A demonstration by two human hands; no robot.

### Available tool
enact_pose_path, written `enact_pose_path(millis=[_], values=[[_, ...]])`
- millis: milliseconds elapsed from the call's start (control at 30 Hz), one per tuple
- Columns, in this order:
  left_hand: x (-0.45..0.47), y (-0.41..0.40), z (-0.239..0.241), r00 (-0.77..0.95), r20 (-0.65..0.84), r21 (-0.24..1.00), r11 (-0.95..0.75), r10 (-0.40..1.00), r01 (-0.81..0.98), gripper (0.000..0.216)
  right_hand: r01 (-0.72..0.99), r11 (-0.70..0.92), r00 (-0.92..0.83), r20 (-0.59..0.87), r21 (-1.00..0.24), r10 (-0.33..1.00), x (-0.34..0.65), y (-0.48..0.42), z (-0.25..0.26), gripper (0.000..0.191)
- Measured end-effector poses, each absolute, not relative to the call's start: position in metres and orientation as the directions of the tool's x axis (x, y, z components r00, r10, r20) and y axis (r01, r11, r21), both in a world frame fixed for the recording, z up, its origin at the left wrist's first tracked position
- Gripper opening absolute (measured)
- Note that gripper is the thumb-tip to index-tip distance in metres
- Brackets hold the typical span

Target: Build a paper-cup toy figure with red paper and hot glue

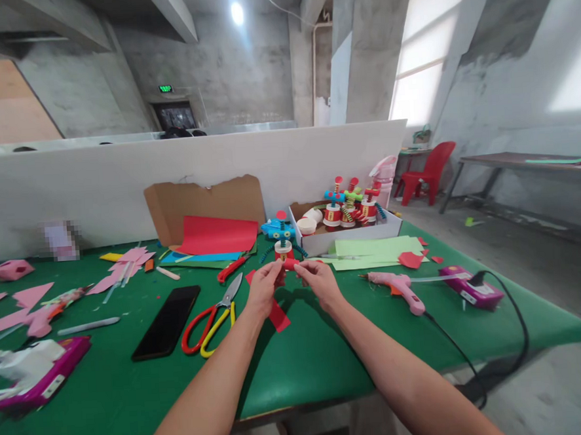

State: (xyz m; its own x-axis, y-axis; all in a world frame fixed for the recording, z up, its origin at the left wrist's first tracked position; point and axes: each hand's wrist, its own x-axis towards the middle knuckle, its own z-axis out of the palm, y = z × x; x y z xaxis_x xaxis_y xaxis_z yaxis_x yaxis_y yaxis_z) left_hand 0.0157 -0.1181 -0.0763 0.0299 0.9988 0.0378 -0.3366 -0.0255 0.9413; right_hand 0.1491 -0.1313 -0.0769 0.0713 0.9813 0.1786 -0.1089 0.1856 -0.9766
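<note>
Both my hands meet over the middle of the green table (pixel 329 366). My left hand (pixel 264 287) and my right hand (pixel 318 281) each pinch an end of a small red paper piece (pixel 289 264), fingers closed on it. Just behind it stands a small paper-cup figure (pixel 283 243) with a blue top and dark pipe-cleaner arms. A red paper strip (pixel 278 314) lies on the table under my left wrist. Red-and-yellow scissors (pixel 212 316) rest to the left of my left hand.
A black phone (pixel 167 321) lies left of the scissors. A pink glue gun (pixel 398 288) with its cord lies right, near a pink box (pixel 472 287). A white box (pixel 350 235) holds finished cup figures. Red paper (pixel 217 235), cardboard and pink scraps (pixel 126 263) lie behind.
</note>
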Motion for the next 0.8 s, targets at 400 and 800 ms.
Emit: enact_pose_path(millis=[400, 800], values=[[0.0166, -0.1184, -0.0790, 0.022, 0.074, 0.959, -0.065, 0.997, -0.277, 0.041, -0.022, 0.218, 0.031, 0.217, -0.976, 0.976, 0.1482, -0.1309, -0.0773, 0.037], [0.0155, -0.1187, -0.0776, 0.003, 0.093, 0.965, -0.089, 0.996, -0.246, 0.042, -0.129, 0.126, 0.047, 0.121, -0.984, 0.992, 0.1490, -0.1311, -0.0774, 0.038]])
